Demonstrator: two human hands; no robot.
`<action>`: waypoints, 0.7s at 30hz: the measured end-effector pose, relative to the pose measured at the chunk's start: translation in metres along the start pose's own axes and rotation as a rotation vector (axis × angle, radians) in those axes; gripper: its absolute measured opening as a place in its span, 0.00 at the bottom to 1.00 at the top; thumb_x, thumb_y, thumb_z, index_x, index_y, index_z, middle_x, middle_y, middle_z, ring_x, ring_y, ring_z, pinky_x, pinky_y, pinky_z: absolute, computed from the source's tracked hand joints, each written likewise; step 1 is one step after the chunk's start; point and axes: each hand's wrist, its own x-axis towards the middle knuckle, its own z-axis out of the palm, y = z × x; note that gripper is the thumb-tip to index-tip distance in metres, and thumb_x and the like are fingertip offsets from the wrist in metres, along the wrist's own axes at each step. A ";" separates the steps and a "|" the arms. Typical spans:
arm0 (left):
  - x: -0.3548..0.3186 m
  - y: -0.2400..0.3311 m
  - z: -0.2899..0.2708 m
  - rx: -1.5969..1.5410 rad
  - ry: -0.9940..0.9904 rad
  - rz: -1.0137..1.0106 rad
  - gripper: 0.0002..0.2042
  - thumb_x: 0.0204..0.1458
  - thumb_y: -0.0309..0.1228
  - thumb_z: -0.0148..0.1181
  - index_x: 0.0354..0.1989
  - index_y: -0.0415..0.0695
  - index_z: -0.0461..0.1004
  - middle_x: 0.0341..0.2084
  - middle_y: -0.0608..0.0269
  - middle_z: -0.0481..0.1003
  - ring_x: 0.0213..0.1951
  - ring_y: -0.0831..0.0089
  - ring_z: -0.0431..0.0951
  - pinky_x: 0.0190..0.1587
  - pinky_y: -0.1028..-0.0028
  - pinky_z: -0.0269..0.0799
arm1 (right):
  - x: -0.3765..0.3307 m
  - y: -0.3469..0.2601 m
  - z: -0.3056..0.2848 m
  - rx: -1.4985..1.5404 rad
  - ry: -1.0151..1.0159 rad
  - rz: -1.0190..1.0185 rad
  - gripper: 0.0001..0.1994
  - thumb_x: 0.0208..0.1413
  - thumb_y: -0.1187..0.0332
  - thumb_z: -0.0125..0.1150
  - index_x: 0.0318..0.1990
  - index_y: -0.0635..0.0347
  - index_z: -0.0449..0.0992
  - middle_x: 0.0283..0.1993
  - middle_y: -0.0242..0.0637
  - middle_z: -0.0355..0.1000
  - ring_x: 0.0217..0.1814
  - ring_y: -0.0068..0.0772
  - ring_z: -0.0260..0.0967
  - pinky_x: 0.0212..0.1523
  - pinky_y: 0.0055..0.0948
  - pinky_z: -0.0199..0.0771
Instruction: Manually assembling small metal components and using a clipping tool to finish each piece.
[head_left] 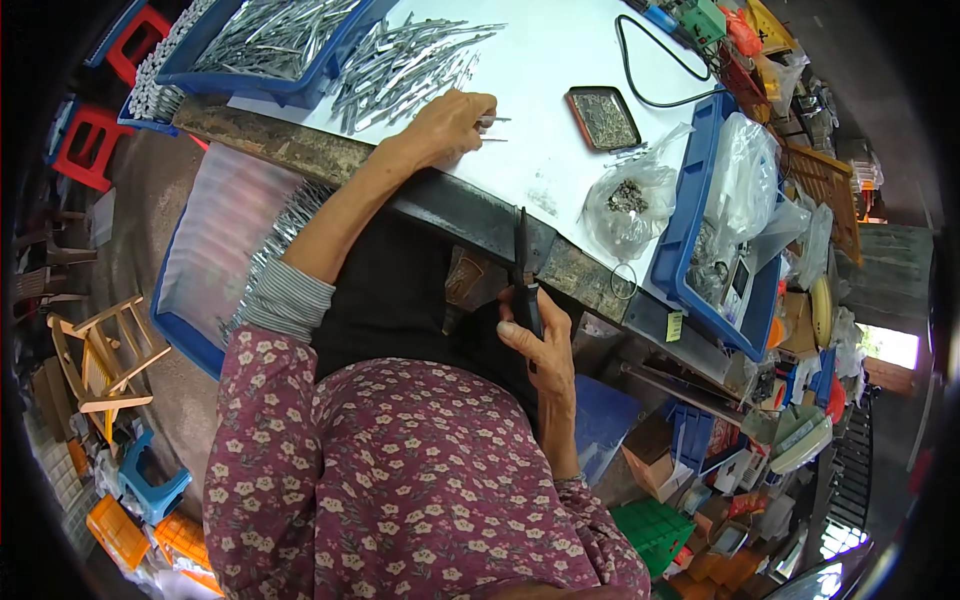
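My left hand (447,128) is over the white tabletop (540,60), beside a loose pile of thin silvery metal strips (400,72). Its fingers are pinched together, and slim metal ends (494,139) stick out past the fingertips. Lower down, at the table's front edge, my right hand (545,345) is wrapped round a slender dark tool (523,262) with a black handle. The tool stands nearly upright in the picture, and its exact kind cannot be made out. To the right are a small dark tray (604,118) of tiny pieces and a clear plastic bag (628,212) holding small brownish parts.
Blue bins flank the work surface: one with metal strips (172,78) at far left, another with plastic bags (672,262) at right. A black cable (632,85) curves across the back. Below left sits a covered blue crate (165,320); a wooden chair (105,360) stands beyond.
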 end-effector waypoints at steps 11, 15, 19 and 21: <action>-0.033 0.045 -0.019 -0.535 0.156 0.015 0.09 0.47 0.27 0.52 0.36 0.37 0.72 0.21 0.66 0.70 0.24 0.80 0.66 0.29 0.78 0.62 | 0.006 -0.022 -0.004 -0.245 0.180 -0.190 0.19 0.41 0.66 0.65 0.41 0.62 0.68 0.25 0.24 0.60 0.26 0.16 0.55 0.28 0.17 0.56; -0.060 0.070 -0.013 -0.815 0.127 -0.075 0.08 0.49 0.30 0.55 0.35 0.39 0.72 0.23 0.74 0.69 0.28 0.87 0.64 0.31 0.85 0.61 | 0.015 -0.038 -0.001 -0.491 0.328 -0.302 0.19 0.40 0.73 0.64 0.42 0.65 0.67 0.25 0.29 0.62 0.26 0.20 0.58 0.28 0.21 0.61; -0.077 0.077 0.003 -1.037 0.127 -0.084 0.07 0.49 0.27 0.57 0.35 0.38 0.72 0.26 0.72 0.70 0.31 0.86 0.67 0.37 0.85 0.63 | 0.027 -0.048 0.000 -0.766 0.401 -0.511 0.18 0.38 0.75 0.63 0.40 0.66 0.66 0.26 0.40 0.65 0.24 0.31 0.64 0.26 0.25 0.64; -0.082 0.076 0.013 -1.068 0.141 -0.110 0.07 0.49 0.25 0.57 0.35 0.38 0.71 0.28 0.71 0.70 0.33 0.85 0.68 0.39 0.84 0.64 | 0.031 -0.052 0.001 -0.802 0.397 -0.550 0.18 0.38 0.75 0.64 0.40 0.66 0.66 0.26 0.40 0.65 0.24 0.33 0.64 0.26 0.27 0.64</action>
